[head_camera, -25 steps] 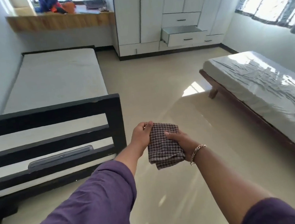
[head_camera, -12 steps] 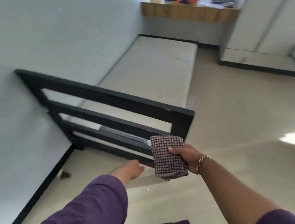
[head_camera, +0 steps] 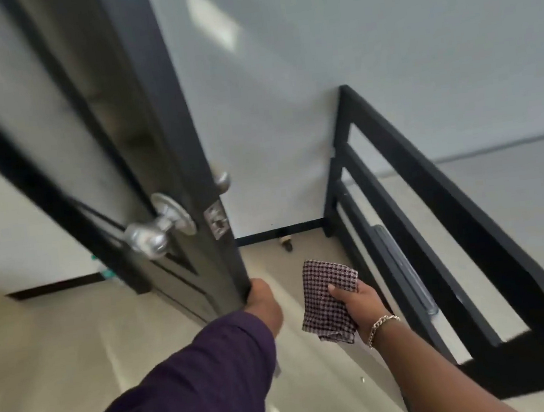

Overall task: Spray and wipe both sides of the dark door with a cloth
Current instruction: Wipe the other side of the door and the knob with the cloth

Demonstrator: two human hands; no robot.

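Note:
The dark door (head_camera: 139, 126) stands partly open at the left, edge toward me, with a silver round knob (head_camera: 147, 238) on its near face and a second knob (head_camera: 222, 181) on the far face. My left hand (head_camera: 263, 303) grips the door's free edge below the latch plate. My right hand (head_camera: 359, 301) holds a folded checked cloth (head_camera: 327, 297) to the right of the door, apart from it. No spray bottle is in view.
A black bed frame (head_camera: 435, 221) with horizontal rails stands at the right against the pale wall (head_camera: 349, 61). A small door stop (head_camera: 286, 241) sits at the black skirting. Beige floor (head_camera: 76, 346) lies below. Something teal (head_camera: 109, 273) shows behind the door.
My view has swung left from the beds to the door. My left hand let go of the cloth and now grips the door's edge; the right hand keeps the cloth.

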